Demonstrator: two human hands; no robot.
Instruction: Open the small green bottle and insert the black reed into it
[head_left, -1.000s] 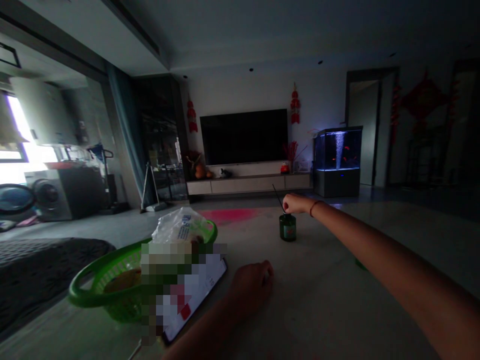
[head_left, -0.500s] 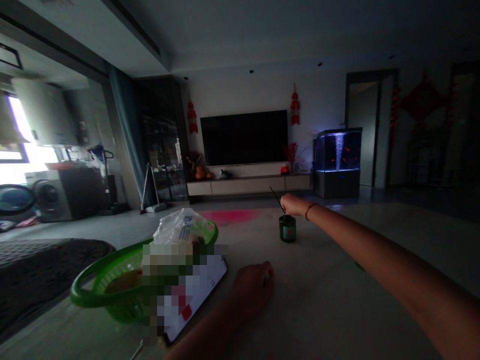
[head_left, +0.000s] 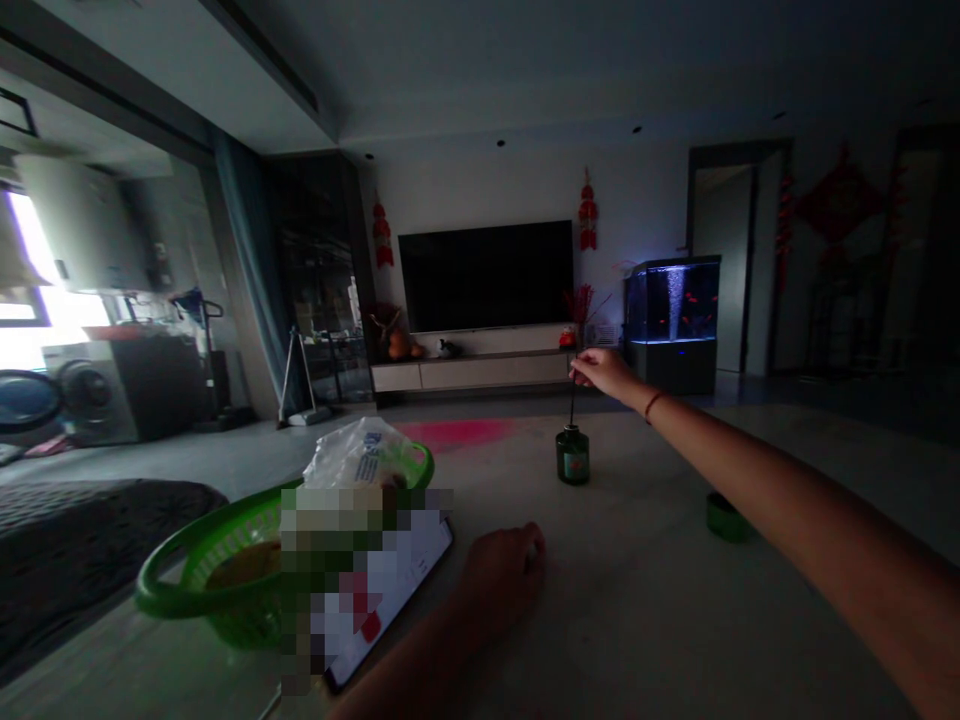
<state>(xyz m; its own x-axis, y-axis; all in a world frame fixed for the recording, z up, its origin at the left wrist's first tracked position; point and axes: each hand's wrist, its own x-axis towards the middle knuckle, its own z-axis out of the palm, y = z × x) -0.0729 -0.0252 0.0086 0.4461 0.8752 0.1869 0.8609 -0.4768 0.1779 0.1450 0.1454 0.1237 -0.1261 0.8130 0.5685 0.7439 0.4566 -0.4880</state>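
Observation:
My right hand [head_left: 600, 370] pinches the upper part of a thin dark reed stick [head_left: 572, 405], which stands nearly upright. The stick's lower end is at the mouth of a small green glass diffuser bottle [head_left: 573, 462] with a pale label, standing on the table [head_left: 637, 610]. How deep the stick goes in cannot be seen. My left hand [head_left: 501, 570] rests on the tabletop with its fingers curled. Whatever those fingers may hold is hidden. Beside it lies a phone [head_left: 409, 575] with a lit screen, partly blurred out.
A green plastic basket [head_left: 169, 600] with a clear plastic bag [head_left: 352, 450] stands left of the phone. Near my right forearm, a green round object [head_left: 724, 518] is partly covered. Beyond the table are a television [head_left: 487, 275] and a lit fish tank [head_left: 673, 305].
My right hand has risen and shifted slightly right, farther above the bottle's mouth. The stick has gone from slanted to nearly upright. More of the green round object shows. My left hand stays put.

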